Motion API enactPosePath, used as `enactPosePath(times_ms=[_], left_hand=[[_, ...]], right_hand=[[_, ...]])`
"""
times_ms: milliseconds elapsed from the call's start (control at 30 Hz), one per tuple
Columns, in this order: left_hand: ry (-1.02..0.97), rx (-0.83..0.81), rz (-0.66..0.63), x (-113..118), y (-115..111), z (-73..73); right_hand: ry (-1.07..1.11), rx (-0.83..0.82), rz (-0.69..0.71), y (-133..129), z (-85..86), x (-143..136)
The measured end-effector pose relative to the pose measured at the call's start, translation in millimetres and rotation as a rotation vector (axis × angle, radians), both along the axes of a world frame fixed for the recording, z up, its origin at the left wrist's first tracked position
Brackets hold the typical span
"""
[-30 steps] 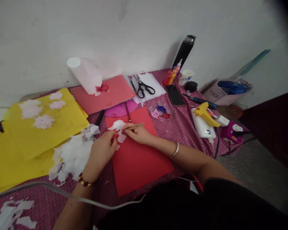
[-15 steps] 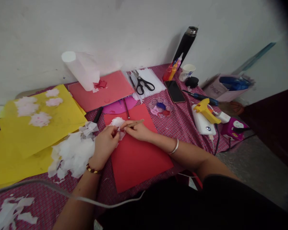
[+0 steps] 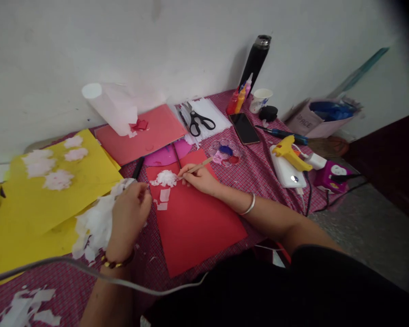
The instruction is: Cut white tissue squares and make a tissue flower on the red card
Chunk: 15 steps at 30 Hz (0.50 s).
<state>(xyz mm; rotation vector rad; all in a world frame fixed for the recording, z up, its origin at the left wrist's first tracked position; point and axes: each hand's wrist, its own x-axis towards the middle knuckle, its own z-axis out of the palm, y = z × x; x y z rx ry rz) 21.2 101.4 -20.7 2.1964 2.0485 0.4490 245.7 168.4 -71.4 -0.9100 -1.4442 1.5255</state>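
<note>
A thin wooden stick is pinched in my right hand, its lower end at the right edge of a white crumpled paper flower. The flower rests on the upper left part of a red sheet. Small pale paper squares lie on the sheet below it. My left hand is off the sheet's left edge, over a pile of white paper pieces; its fingers are curled, and what they hold, if anything, is hidden.
Yellow sheets with pale pink paper flowers lie at left. Behind are scissors, a paint palette and a phone. A yellow glue gun lies at right. A cable crosses the foreground.
My left hand has moved left and down, away from the flower to the paper pile. My right hand has shifted slightly right with the stick, and the flower and squares are uncovered.
</note>
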Motion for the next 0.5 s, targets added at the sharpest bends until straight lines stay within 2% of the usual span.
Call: enactPosePath(times_ms=[100, 167, 233, 333, 500], left_hand=[[0.002, -0.193, 0.001, 10, 0, -4.9], [-0.016, -0.228, 0.016, 13, 2, -11.6], [-0.113, -0.205, -0.026, 14, 4, -19.5], [-0.367, -0.158, -0.069, 12, 8, -27.9], [-0.941, -0.150, 0.119, 14, 8, -26.1]], right_hand=[[-0.043, 0.049, 0.042, -4, 1.2, -1], [-0.056, 0.064, 0.049, -5, 1.1, -2], [-0.054, 0.054, 0.047, -5, 0.4, -2], [-0.020, 0.040, 0.032, -4, 0.1, -2], [0.103, 0.071, -0.001, -9, 7.4, 1]])
